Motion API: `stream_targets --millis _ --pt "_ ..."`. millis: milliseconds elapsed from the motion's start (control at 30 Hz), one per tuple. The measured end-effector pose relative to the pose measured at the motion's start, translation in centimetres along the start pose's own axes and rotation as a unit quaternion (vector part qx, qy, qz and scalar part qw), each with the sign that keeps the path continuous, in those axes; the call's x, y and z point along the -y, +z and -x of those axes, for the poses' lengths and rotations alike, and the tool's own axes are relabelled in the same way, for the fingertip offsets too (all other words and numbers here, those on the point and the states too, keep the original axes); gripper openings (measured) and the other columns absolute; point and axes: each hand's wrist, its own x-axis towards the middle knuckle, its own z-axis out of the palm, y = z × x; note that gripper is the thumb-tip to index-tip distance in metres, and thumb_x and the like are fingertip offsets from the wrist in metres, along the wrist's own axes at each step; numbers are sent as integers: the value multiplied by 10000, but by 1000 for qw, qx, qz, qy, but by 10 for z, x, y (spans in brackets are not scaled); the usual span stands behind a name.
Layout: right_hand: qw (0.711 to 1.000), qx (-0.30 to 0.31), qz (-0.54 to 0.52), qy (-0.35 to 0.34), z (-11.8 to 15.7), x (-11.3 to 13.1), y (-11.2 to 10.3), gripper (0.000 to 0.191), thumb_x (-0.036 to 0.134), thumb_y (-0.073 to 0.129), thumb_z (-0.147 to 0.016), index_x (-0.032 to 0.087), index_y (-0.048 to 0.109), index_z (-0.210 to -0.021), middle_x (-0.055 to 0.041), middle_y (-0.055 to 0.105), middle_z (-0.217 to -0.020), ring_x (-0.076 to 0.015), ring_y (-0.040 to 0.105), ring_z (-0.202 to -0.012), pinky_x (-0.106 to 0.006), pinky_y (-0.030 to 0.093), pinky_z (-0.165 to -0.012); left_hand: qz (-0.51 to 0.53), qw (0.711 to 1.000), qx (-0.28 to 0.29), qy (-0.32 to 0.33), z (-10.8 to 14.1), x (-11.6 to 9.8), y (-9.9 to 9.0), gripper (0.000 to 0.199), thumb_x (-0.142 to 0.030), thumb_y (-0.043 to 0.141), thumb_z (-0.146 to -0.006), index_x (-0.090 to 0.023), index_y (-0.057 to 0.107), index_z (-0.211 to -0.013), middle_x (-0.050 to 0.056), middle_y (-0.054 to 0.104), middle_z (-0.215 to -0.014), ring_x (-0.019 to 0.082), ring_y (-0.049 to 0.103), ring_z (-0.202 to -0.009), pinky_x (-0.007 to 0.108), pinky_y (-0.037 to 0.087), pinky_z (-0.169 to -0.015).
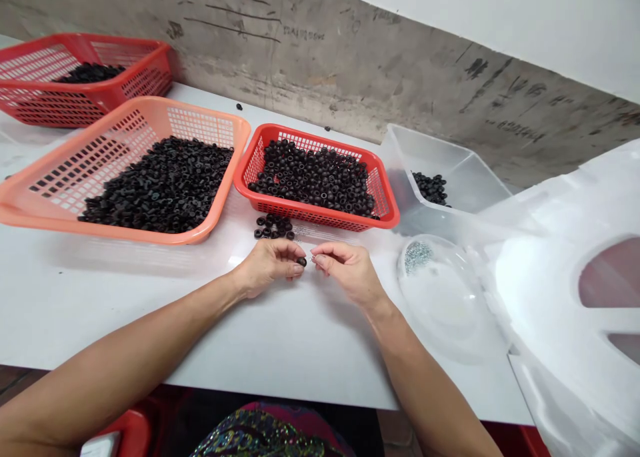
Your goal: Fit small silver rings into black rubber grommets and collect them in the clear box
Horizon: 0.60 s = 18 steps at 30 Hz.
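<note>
Held ring: a black ring (301, 262) sits at the tips of the left hand's fingers, just above the white table (200, 324), at the centre of the view.
Left hand: the left hand (267, 268) is curled and grasps the ring between thumb and fingertips.
Right hand: the right hand (349, 273) is pinched closed, thumb against fingers, just beside the ring, on a tiny silvery piece (313, 259) that is too small to make out clearly.
Loose rings: a small heap of black rings (273, 227) lies on the table just beyond the left hand.
Near basket: a red plastic basket (316, 212) full of black rings stands just past that heap.
Left baskets: a larger salmon-orange basket (210, 127) holds a deep layer of rings; behind it, a red basket (125, 97) holds a smaller heap.
Right side: a clear plastic bin (450, 164) holds some rings in one corner. A round clear dish (445, 297) in front of it holds silvery small parts (417, 256).
Edge of view: white plastic sheeting (565, 277) bunches at the right, and a concrete wall (325, 50) runs behind the table.
</note>
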Motion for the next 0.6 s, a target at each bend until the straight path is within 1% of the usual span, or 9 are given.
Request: stream_targets --millis 67,167,267,333,433,600 --pt "999 -14 39 -18 2 3 3 88 224 619 -731 180 675 -782 -1 624 -669 -118 517 -585 -252 420 -561 -2 1000 -5 -1 0 0 0 270 -153 769 -583 -112 642 -818 -4 634 -635 102 569 -545 242 453 -523" --pt "993 -14 106 -54 4 3 8 68 192 590 -744 182 655 -762 -1 620 -663 -125 526 -599 -251 420 -573 -13 1000 -3 5 1 0 1 251 -145 757 -598 -102 643 -818 3 634 -643 103 571 -560 237 453 -528" --pt "980 -18 171 -105 6 0 11 76 179 567 -768 185 643 -770 -4 617 -674 -128 528 -612 -254 422 -594 -27 1000 -2 8 1 -1 2 244 -144 757 -598 -96 645 -810 6 632 -648 101 566 -566 233 455 -532" --pt "971 -21 195 -134 7 -1 11 83 171 558 -778 182 640 -772 -9 615 -692 -132 536 -636 -258 426 -615 -33 999 -6 5 1 -1 2 250 -148 763 -589 -95 644 -804 5 630 -650 99 562 -560 235 459 -535" --pt "971 -6 184 -151 6 0 10 92 156 554 -779 175 643 -763 -16 615 -719 -133 544 -662 -258 429 -631 -33 999 -9 4 1 -1 1 263 -170 774 -583 -97 642 -798 3 629 -650 103 564 -562 237 462 -538" --pt "981 8 144 -133 5 3 8 59 159 589 -743 171 647 -741 -19 608 -718 -134 541 -660 -260 425 -613 -32 999 0 7 1 0 1 274 -194 778 -589 -100 642 -807 3 628 -635 111 574 -568 238 462 -539"
